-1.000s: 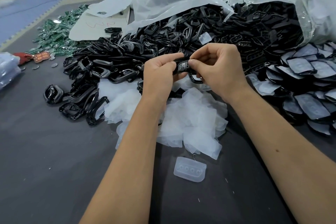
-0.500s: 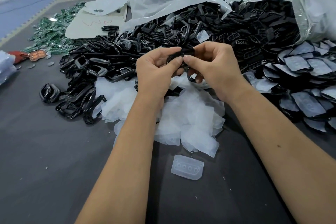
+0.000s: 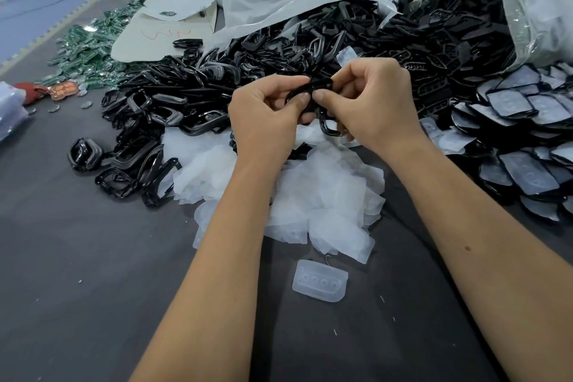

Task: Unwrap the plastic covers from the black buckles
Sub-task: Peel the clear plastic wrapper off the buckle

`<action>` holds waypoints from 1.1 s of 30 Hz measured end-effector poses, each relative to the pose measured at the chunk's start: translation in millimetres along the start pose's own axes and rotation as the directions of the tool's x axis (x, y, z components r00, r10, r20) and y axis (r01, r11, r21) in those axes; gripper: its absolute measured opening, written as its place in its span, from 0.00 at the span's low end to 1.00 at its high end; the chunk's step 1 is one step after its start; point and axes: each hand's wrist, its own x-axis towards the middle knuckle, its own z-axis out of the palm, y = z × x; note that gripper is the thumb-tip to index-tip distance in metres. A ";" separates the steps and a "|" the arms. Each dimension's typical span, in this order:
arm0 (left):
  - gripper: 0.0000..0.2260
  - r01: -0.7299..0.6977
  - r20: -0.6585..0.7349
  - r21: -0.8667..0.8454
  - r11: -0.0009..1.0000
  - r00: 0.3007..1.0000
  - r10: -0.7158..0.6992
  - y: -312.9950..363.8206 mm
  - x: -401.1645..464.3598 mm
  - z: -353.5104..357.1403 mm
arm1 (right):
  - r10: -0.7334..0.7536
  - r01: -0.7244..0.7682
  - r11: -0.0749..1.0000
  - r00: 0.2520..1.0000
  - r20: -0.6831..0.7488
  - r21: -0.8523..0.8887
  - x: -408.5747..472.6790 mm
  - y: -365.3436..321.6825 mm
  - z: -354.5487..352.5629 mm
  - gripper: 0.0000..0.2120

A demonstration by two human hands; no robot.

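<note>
Just above the heap of peeled, thin white plastic covers point(image 3: 322, 195) on the bench, the left hand point(image 3: 263, 115) and right hand point(image 3: 369, 102) both pinch one small glossy black plastic buckle point(image 3: 324, 121). It looks light, stiff and rather slippery. Its film seems soft and thin, so it is probably best held by the rigid frame and peeled from an edge.

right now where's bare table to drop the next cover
Bare grey table lies near-left, bordered by the black buckle heap and the left forearm. A narrower strip runs between the forearms around the lone cover. Crowded: the cover pile under the hands, and the wrapped buckles at right.
</note>
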 end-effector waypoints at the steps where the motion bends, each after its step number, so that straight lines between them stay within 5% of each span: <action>1: 0.10 -0.009 -0.030 -0.004 1.000 1.000 0.009 0.6 0.2 -0.2 | -0.005 0.005 0.999 1.000 -0.004 -0.042 0.9 1.6 -1.3 0.13; 7: 0.08 -0.004 -0.224 -0.037 0.999 0.975 -0.004 0.1 4.2 -7.9 | 0.122 -0.031 0.934 0.964 0.235 -0.355 0.6 11.3 -3.8 0.26; 11: 0.07 -0.010 -0.294 -0.034 0.999 0.956 -0.001 0.0 6.3 -10.0 | 0.123 -0.059 0.959 0.968 0.221 -0.278 2.4 12.4 -6.3 0.17; 15: 0.08 0.028 -0.337 -0.105 0.994 0.939 -0.062 -0.3 8.1 -12.8 | 0.162 -0.161 0.984 0.987 -0.001 -0.074 4.0 14.8 -10.2 0.10; 19: 0.07 0.053 -0.391 -0.168 0.984 0.913 -0.116 -0.8 11.9 -19.1 | 0.056 -0.099 0.980 0.970 -0.236 -0.174 5.0 16.9 -12.5 0.20; 23: 0.06 0.061 -0.428 -0.207 0.976 0.892 -0.146 -0.4 13.7 -23.0 | -0.150 0.086 0.887 0.983 -0.107 -0.455 -4.6 8.3 1.4 0.21; 25: 0.06 0.060 -0.435 -0.217 0.974 0.888 -0.151 -0.3 13.9 -21.8 | -0.213 0.215 0.881 0.976 0.051 -0.421 -7.4 -1.9 11.1 0.15; 28: 0.06 0.060 -0.435 -0.220 0.974 0.887 -0.153 -0.6 13.8 -20.2 | -0.170 0.283 0.892 0.933 0.318 -0.354 -16.2 -10.5 25.6 0.21; 33: 0.06 0.060 -0.421 -0.202 0.978 0.896 -0.142 -1.8 13.5 -20.6 | -0.105 0.241 0.883 0.938 0.332 -0.402 -18.2 -8.5 35.8 0.22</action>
